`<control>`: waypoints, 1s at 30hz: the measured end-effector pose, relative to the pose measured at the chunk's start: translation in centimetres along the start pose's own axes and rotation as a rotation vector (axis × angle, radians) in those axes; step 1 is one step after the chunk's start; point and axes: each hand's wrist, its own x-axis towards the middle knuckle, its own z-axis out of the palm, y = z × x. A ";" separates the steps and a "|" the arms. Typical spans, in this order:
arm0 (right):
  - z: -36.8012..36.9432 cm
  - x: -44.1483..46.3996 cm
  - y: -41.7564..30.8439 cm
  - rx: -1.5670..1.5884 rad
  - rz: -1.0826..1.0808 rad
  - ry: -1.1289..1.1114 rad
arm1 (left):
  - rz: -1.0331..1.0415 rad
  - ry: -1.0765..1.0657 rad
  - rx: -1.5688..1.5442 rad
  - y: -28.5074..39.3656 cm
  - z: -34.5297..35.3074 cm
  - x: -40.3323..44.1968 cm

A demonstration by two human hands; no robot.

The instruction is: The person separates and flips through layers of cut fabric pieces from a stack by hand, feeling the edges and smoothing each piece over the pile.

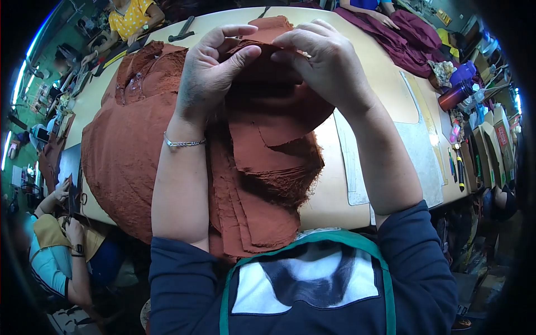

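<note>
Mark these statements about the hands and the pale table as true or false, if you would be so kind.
1. The left hand and right hand are at the raised edge of a rust-brown cloth piece. True.
2. The silver-coloured chain bracelet is on the right wrist. False: the bracelet is on the left wrist.
3. Maroon cloth lies on the far right of the pale table. True.
4. Dark blue sleeves reach both wrists. False: the forearms are bare.

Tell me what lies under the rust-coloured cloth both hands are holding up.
Under the held cloth, more rust-coloured layers show, with frayed edges. The held cloth covers their far part, and the tabletop directly beneath them cannot be seen.
</note>
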 end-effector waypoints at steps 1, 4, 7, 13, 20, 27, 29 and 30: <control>0.1 -0.1 0.0 -0.011 -0.026 0.011 | 0.001 0.004 0.022 0.0 0.0 0.0; 0.0 -0.4 0.2 -0.086 -0.070 -0.013 | -0.003 -0.001 -0.095 -0.1 -0.3 0.0; 0.0 -0.5 0.2 -0.140 -0.146 0.000 | -0.045 0.001 -0.150 -0.1 -0.4 0.2; 0.8 -1.1 0.3 -0.289 -0.222 0.026 | -0.167 -0.069 -0.030 0.2 -0.2 0.1; 0.2 -2.8 -3.1 -0.143 -0.143 -0.165 | 0.229 0.496 0.121 -1.4 -2.7 1.8; -1.9 -5.6 -4.1 0.142 0.042 -0.100 | 0.288 0.739 -0.086 -0.9 -4.3 1.9; -1.9 -5.9 -2.8 0.143 0.224 -0.004 | 0.295 0.692 -0.097 -1.4 -4.2 1.9; -1.7 -6.2 -2.3 0.138 0.333 0.041 | 0.300 0.667 -0.100 -1.5 -4.1 1.9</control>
